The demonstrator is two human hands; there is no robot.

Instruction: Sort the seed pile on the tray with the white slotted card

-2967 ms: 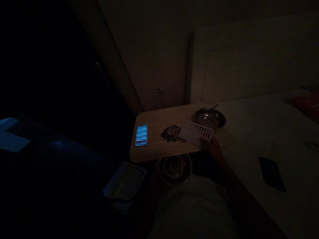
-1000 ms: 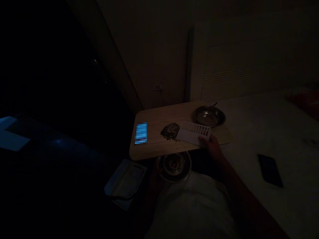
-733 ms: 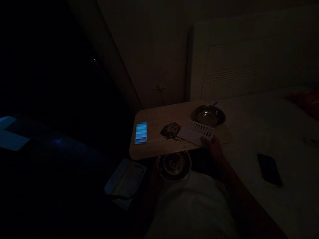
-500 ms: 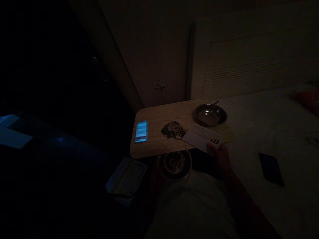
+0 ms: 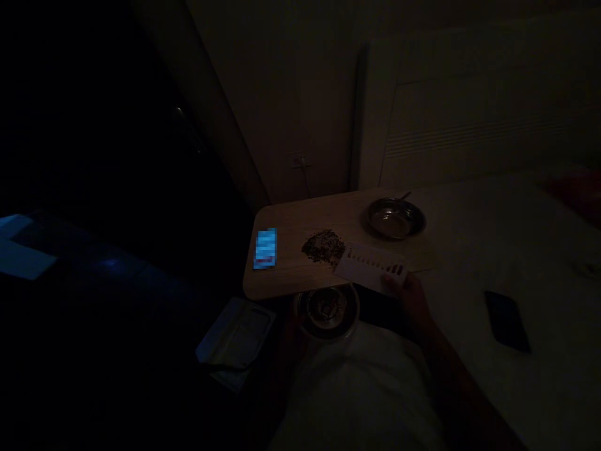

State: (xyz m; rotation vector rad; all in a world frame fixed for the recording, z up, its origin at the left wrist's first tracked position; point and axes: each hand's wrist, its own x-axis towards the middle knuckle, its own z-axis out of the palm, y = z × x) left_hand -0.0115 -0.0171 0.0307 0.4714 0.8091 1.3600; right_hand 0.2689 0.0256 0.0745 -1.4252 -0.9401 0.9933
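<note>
The room is very dark. My right hand grips a white slotted plastic scraper by its right end, its left edge low against the wooden tabletop. Just left of the scraper lies a small pile of dark grains. A metal bowl sits below the table's near edge, and my left hand is a dim shape at the bowl's left rim; its fingers are lost in the dark.
A second empty metal bowl stands at the back right of the table. A lit phone lies at its left. A white tray sits lower left. A dark phone lies on the bed. A wall socket is behind.
The scraper was at the right edge of the pile, then my right hand drew it back toward me and to the right; it now lies flatter near the table's front edge.
</note>
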